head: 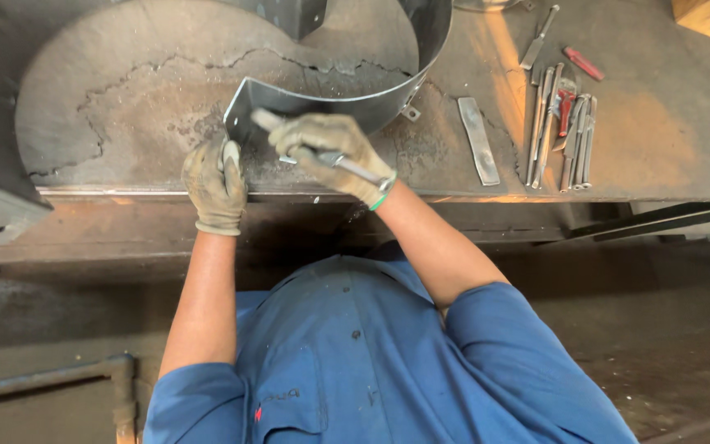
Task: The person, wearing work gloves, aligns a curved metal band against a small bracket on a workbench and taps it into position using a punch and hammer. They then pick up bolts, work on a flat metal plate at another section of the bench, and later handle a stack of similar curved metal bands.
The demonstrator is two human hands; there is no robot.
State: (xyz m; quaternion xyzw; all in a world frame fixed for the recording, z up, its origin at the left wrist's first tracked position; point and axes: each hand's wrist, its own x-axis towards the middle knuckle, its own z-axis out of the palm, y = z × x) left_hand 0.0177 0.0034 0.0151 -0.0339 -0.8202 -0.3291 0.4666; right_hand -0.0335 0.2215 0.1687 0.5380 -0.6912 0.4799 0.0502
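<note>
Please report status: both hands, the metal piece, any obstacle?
Left hand grips end of curved metal band. Right hand holds marker against it. Loose tools lie apart, right side.

— What are we working on here?
— We've got a steel workbench [659, 156], its top rusty and scuffed, with a cracked, crusted round patch [166, 90] on it.
— And what do we see lying on it?
— A curved sheet-metal band [355, 103] standing on edge, a flat metal strip [479, 141] beside it, a row of slim tools [560, 136] farther right, and a wooden block [708, 15] at the corner
</note>
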